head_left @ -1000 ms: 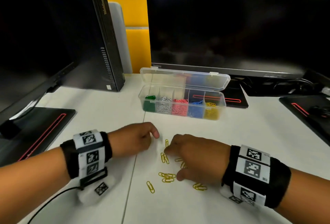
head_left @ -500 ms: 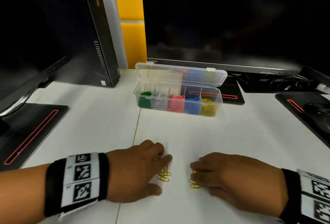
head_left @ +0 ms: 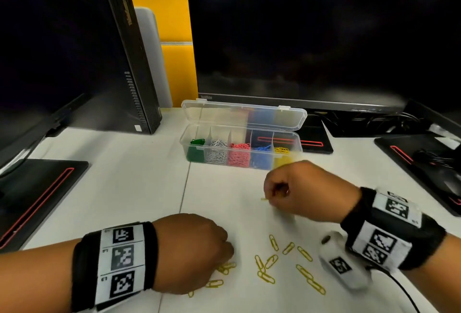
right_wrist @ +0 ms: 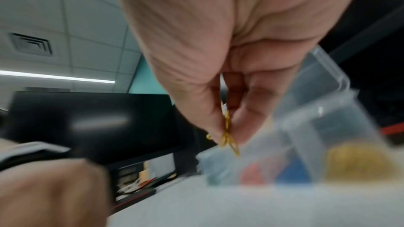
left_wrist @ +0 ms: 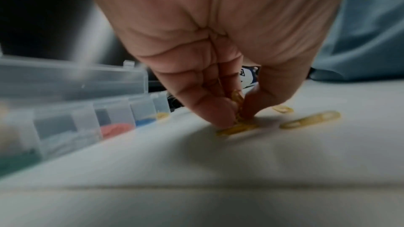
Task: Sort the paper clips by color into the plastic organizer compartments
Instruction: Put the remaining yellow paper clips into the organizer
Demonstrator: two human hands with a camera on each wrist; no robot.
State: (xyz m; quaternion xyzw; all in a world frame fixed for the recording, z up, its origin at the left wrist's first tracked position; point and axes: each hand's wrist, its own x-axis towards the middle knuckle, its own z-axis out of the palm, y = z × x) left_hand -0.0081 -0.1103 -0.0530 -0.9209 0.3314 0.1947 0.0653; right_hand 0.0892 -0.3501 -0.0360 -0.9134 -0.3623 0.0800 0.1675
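Note:
A clear plastic organizer (head_left: 296, 138) stands open at the back of the white desk, its compartments holding green, silver, pink, blue and yellow clips. Several loose yellow paper clips (head_left: 270, 261) lie on the desk near me. My left hand (head_left: 224, 260) is down on the desk and pinches yellow clips (left_wrist: 237, 100) between thumb and fingers. My right hand (head_left: 270, 196) is lifted in front of the organizer's yellow compartment (right_wrist: 358, 163) and pinches a few yellow clips (right_wrist: 228, 137) that hang from its fingertips.
A large dark monitor (head_left: 311, 38) stands right behind the organizer. A black computer tower (head_left: 119, 63) is at the back left. Black pads with red stripes (head_left: 37, 198) lie at both sides of the desk, and cables (head_left: 374, 120) run at the back right.
My right hand has risen off the desk with yellow clips and moved forward toward the organizer. My left hand stayed low on the clip pile and closed its fingers on clips.

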